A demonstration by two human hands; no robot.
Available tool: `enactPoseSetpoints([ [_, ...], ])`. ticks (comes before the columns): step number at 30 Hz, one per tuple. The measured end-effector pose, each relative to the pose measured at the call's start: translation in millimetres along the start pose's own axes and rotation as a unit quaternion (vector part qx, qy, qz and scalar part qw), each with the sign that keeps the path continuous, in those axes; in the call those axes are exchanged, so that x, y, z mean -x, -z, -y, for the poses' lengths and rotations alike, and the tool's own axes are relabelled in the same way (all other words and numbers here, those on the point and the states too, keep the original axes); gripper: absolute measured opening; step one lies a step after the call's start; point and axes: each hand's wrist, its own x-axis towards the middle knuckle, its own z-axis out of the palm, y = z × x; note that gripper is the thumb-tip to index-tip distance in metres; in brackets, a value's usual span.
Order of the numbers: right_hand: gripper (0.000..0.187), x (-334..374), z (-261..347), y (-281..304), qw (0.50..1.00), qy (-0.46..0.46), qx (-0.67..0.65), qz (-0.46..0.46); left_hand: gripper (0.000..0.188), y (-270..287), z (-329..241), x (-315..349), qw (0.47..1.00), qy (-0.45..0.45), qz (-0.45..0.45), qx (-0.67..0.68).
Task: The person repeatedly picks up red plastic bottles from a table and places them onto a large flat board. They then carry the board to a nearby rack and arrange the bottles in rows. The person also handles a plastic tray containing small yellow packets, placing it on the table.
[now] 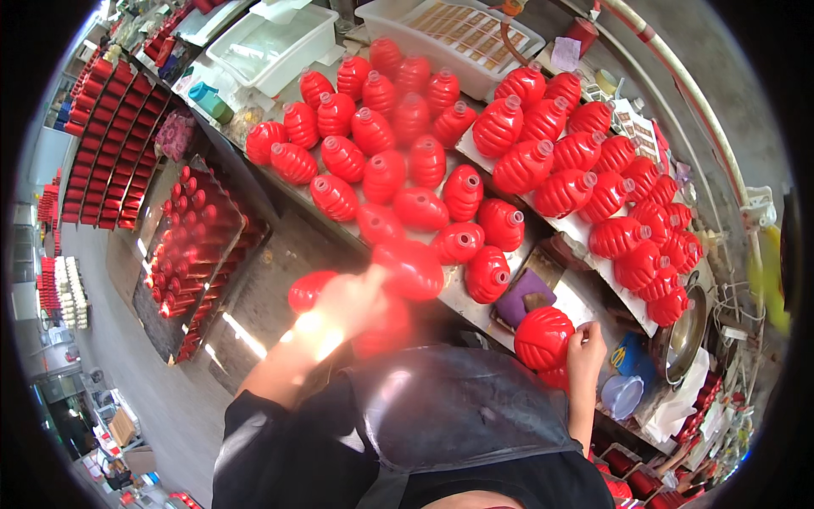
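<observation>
Workbench, bright light. Person in dark apron (pixel 466 411), 2 bare hands at work over ribbed red bottles.

Left hand (pixel 349 299): blurred, out at the near edge of the bench (pixel 454 284), against a smeared glossy red bottle (pixel 411 271). Can't tell from here whether its fingers are clamped or apart. More red shapes beside and below the wrist, too blurred to make out.

Right hand (pixel 587 348): fingers bent and drawn together at the right side of another red bottle (pixel 543 338), which sits in front of the apron. Touching, by the look of it; can't tell if the grip is tight.

Just beyond that bottle: purple pad (pixel 519 301). To the right of the hand: translucent cup (pixel 622 396).

Bench beyond: loose crowd of bottles, many tipped, open necks showing. Right: pale board (pixel 585 246) packed with more. Far end: 2 white tubs, the left tub (pixel 271 83) translucent.
</observation>
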Motion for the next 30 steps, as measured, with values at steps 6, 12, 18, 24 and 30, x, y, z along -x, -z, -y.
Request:
enactPoseSetpoints([
  [6,0.003,20,-2,8,0.998,-0.042,-0.045,0.022,0.025,73,-14,-41,0.996,0.065,-0.061,0.013],
  [12,0.004,54,-15,23,0.996,-0.071,-0.052,-0.006,0.026,109,-7,-139,0.993,0.032,-0.115,0.004],
  [18,0.004,101,-41,38,0.991,-0.117,-0.042,-0.053,0.035,111,1,-241,0.987,0.128,-0.054,0.075],
  [24,0.006,150,-55,46,0.971,-0.208,-0.070,-0.099,0.045,86,21,-303,0.989,0.140,-0.044,0.011],
  [30,0.006,186,-64,40,0.954,-0.271,-0.049,-0.122,0.035,88,26,-338,0.991,0.123,0.015,-0.041],
])
